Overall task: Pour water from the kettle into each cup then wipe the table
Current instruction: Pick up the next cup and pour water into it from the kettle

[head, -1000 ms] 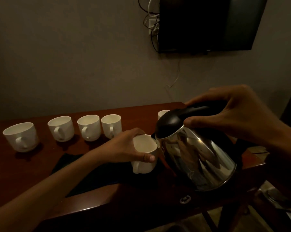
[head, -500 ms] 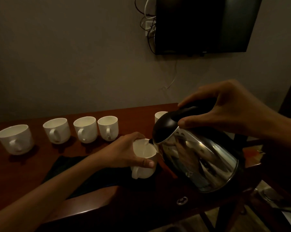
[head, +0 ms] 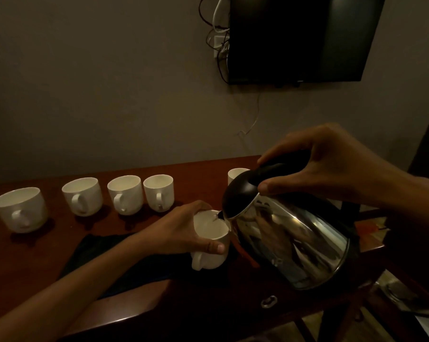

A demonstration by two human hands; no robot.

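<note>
- kettle [head: 290,243]: my right hand [head: 319,169] grips the handle, fingers [head: 267,187] curled round it; tipped further than a second ago, spout now over the cup's mouth.
- cup [head: 209,233]: by the cloth [head: 105,257], near the surface [head: 48,255] front; my left hand [head: 184,230] wraps it.
- row [head: 124,193] of four, back cup [head: 235,174]: contents unclear.
- reading: this pour has likely begun; wiping waits.

wall-mounted television [head: 299,38], tangled cables [head: 218,40] beside it
</note>
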